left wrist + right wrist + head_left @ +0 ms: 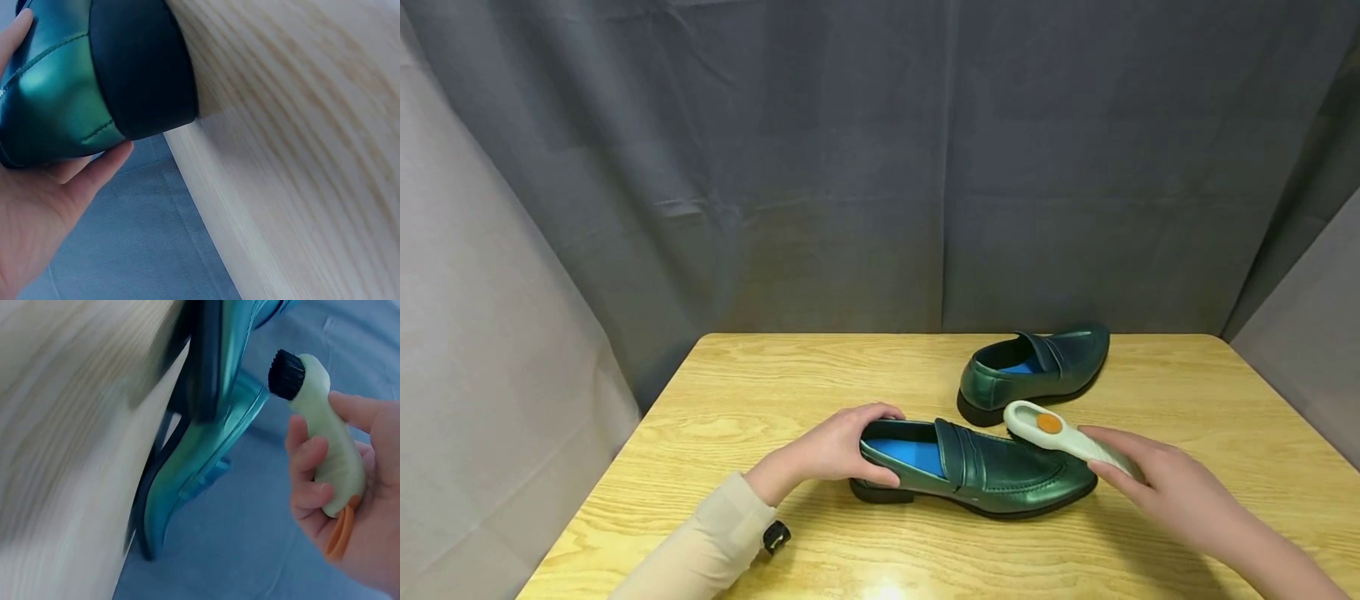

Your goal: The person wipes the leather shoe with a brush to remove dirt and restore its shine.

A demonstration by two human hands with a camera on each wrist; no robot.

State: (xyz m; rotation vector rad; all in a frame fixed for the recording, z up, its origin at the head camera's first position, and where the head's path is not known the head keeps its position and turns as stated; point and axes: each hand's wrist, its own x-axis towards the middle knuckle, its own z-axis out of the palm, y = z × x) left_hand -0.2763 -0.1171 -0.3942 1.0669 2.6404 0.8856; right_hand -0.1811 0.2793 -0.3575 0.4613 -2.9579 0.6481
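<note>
A green leather loafer (1022,475) with a blue insole lies on the wooden table, toe to the right. My left hand (850,446) grips its heel, thumb on the near side and fingers on the far side; the left wrist view shows the dark heel block (144,69) near the table. In my right hand (1180,492) is a pale green shoe brush (1067,435) with an orange button. The right wrist view shows the brush's black bristles (286,375) and orange loop (341,534), with fingers wrapped round the handle. The brush head is over the loafer's toe; contact cannot be told.
The matching green loafer (1037,371) stands behind, close to the brush head, its toe pointing to the back right. The wooden table (790,375) ends at a grey curtain (820,167) behind, with pale cloth at both sides. A small black item (776,536) is by the left sleeve.
</note>
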